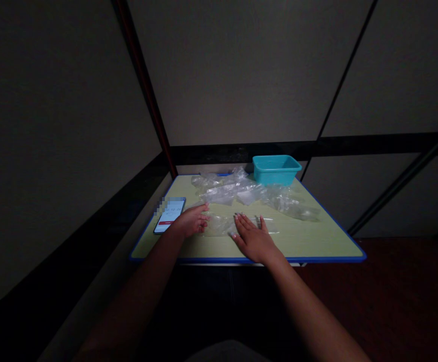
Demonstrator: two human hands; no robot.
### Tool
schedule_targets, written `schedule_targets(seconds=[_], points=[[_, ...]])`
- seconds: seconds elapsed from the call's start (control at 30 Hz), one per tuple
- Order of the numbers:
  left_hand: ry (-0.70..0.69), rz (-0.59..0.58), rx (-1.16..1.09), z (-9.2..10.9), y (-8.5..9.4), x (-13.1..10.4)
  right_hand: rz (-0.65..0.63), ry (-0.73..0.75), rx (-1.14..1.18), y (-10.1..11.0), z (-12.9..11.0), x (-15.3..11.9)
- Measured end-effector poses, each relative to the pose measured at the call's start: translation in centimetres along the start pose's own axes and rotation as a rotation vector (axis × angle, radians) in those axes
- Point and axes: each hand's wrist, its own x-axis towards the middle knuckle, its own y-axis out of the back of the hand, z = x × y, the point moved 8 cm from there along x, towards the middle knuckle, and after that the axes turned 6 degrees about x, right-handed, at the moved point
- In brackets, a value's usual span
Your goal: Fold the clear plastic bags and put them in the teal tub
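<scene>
The right hand (254,241), fingers spread, presses the clear plastic bag (221,225) flat on the worktop (211,247), nearer than the blue basket (275,173). The left hand (194,220), fingers slightly apart, is at its other end. Uneven pressure could crease the film.

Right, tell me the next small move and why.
Probably flatten the left hand on the left end of the nearest clear, thin plastic bag: the right hand lies spread on it, while the left hand's fingers are loosely curled and the film between looks wrinkled.
</scene>
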Motion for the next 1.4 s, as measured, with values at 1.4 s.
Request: schedule_targets(seconds=[1.4], points=[[-0.668,0.124,1.376,0.3,-12.6,-3.2,-0.045,-0.333,0.022,6.3,12.2,3.4]])
